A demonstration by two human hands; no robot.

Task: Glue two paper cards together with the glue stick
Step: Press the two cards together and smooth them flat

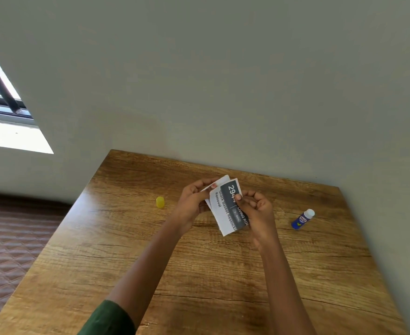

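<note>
Both hands, the left hand (192, 199) and the right hand (256, 209), pinch two white printed paper cards (225, 209) above the wooden surface (199, 274), the front card overlapping the back one unevenly. Nearby to the right, the blue glue stick (302, 219) lies uncapped, its small yellow cap (160, 202) well apart on the left. Gluing looks done; aligning, pressing and recapping seem left.

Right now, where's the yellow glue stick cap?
In the head view, the yellow cap stands alone on the wooden table, left of the left hand, across from the uncapped glue stick.
</note>
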